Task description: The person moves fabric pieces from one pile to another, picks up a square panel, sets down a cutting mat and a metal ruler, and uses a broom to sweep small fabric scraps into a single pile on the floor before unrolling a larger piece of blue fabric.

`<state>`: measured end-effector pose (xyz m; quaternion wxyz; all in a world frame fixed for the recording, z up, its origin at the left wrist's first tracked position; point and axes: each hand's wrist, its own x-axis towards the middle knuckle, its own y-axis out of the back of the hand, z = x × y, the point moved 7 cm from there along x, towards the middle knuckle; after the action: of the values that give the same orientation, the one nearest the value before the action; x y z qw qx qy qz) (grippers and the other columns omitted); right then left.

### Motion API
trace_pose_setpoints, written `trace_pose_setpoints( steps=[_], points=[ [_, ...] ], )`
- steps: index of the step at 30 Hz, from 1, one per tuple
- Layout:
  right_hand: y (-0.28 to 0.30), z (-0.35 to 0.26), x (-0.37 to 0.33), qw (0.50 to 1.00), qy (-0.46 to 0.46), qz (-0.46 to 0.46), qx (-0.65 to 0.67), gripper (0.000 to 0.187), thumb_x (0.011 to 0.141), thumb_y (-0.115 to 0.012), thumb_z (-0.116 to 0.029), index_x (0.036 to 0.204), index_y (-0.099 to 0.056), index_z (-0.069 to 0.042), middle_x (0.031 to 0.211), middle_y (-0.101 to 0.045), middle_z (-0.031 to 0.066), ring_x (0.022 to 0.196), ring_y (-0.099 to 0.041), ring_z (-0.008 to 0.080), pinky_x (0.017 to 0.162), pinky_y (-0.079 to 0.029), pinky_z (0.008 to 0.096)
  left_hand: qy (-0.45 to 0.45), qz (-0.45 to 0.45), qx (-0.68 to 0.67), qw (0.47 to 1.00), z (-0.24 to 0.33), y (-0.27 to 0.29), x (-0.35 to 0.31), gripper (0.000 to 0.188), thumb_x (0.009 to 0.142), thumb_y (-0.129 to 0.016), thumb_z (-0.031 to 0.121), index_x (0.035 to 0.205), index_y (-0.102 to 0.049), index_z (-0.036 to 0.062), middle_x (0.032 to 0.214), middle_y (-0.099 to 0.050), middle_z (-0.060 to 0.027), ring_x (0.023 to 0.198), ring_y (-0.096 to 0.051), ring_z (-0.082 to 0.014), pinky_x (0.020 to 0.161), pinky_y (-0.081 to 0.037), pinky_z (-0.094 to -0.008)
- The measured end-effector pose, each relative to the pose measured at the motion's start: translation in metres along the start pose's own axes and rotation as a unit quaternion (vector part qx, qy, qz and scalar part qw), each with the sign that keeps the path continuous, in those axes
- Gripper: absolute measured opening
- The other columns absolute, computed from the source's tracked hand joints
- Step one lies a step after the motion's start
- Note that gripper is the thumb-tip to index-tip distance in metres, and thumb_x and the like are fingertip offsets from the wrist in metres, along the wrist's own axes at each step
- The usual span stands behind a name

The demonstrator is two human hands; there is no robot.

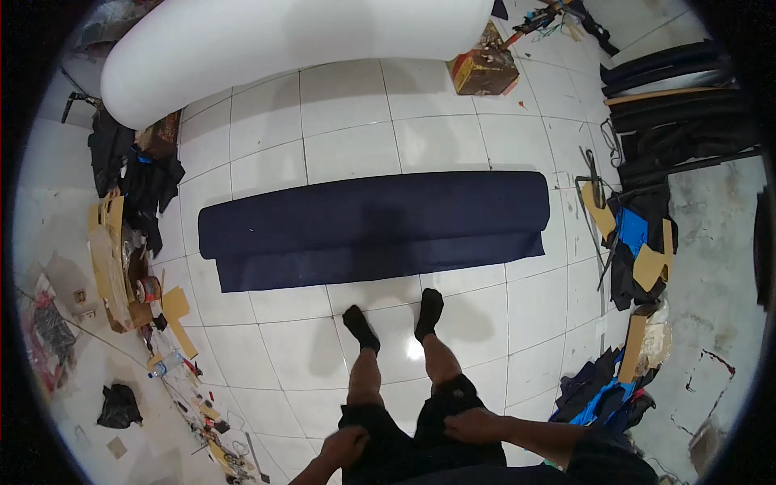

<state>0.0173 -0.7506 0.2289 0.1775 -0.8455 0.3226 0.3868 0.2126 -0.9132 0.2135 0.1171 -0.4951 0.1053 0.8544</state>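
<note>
A wide navy fabric roll [372, 214] lies across the tiled floor in front of my feet, its loose edge spread flat toward me. My left hand [345, 446] is closed at my left thigh, its fingers curled on the cloth of my black shorts [378, 432]. On the other thigh, my right hand [475, 426] is closed with the shorts' fabric pinched in its fingers. Both hands are well short of the roll. My feet in dark socks stand close to the roll's near edge.
A large white rounded form [307, 48] spans the far side. Beyond the roll sits a worn brown block [483, 71]. Cardboard pieces [113, 267] and scattered tools line the left wall. Dark rolls [679, 105] and cloth scraps [602, 388] line the right.
</note>
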Motion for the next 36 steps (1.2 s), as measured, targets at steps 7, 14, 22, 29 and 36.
trace_pose_setpoints(
  steps=[7, 14, 22, 29, 36],
  points=[
    [-0.08, 0.039, 0.02, 0.931, 0.179, -0.131, 0.289, 0.035, 0.085, -0.043, -0.035, 0.091, -0.052, -0.001, 0.085, -0.057, 0.019, 0.081, -0.056, 0.0312, 0.069, -0.043, 0.0371, 0.133, -0.303, -0.29, 0.898, 0.016, -0.053, -0.033, 0.028, 0.075, -0.06, 0.02, 0.102, -0.056, 0.0114, 0.096, -0.058, -0.0102, 0.084, -0.055, -0.0302, 0.072, -0.045, -0.0392],
    [0.188, 0.224, 0.152, 0.927, -0.017, 0.349, 0.14, 0.045, 0.072, -0.06, -0.019, 0.113, -0.045, -0.01, 0.102, -0.053, 0.0115, 0.09, -0.053, 0.0291, 0.076, -0.044, 0.0372, 0.042, 0.042, -0.229, 0.972, -0.156, 0.108, 0.175, 0.024, 0.076, -0.058, 0.009, 0.1, -0.055, 0.0037, 0.098, -0.058, -0.0073, 0.087, -0.055, -0.0156, 0.078, -0.043, -0.0269],
    [0.232, 0.406, 0.235, 0.816, -0.254, 0.402, -0.329, 0.054, 0.077, -0.051, -0.011, 0.128, -0.032, -0.009, 0.127, -0.035, 0.0178, 0.116, -0.036, 0.0319, 0.093, -0.033, 0.043, -0.058, 0.331, 0.243, 0.91, -0.231, 0.227, 0.35, 0.063, 0.063, -0.063, 0.009, 0.121, -0.039, 0.0061, 0.121, -0.04, -0.02, 0.114, -0.037, -0.0349, 0.095, -0.032, -0.0398],
    [0.219, 0.44, 0.241, 0.74, -0.162, 0.562, -0.333, 0.036, 0.076, -0.048, -0.012, 0.112, -0.045, -0.008, 0.109, -0.046, 0.0144, 0.1, -0.047, 0.0285, 0.08, -0.039, 0.0436, -0.007, 0.38, 0.408, 0.83, -0.232, 0.256, 0.386, 0.075, 0.064, -0.06, 0.0, 0.13, -0.025, 0.0037, 0.131, -0.026, -0.0222, 0.121, -0.027, -0.0363, 0.1, -0.025, -0.0421],
    [0.241, 0.439, 0.243, 0.683, -0.225, 0.682, -0.131, 0.028, 0.061, -0.063, -0.015, 0.086, -0.055, -0.005, 0.088, -0.052, 0.0136, 0.088, -0.051, 0.0301, 0.073, -0.041, 0.0413, 0.013, 0.437, 0.393, 0.809, -0.269, 0.287, 0.426, 0.031, 0.066, -0.05, -0.002, 0.096, -0.053, 0.0017, 0.095, -0.052, -0.0163, 0.089, -0.052, -0.0334, 0.077, -0.044, -0.0403]
  ],
)
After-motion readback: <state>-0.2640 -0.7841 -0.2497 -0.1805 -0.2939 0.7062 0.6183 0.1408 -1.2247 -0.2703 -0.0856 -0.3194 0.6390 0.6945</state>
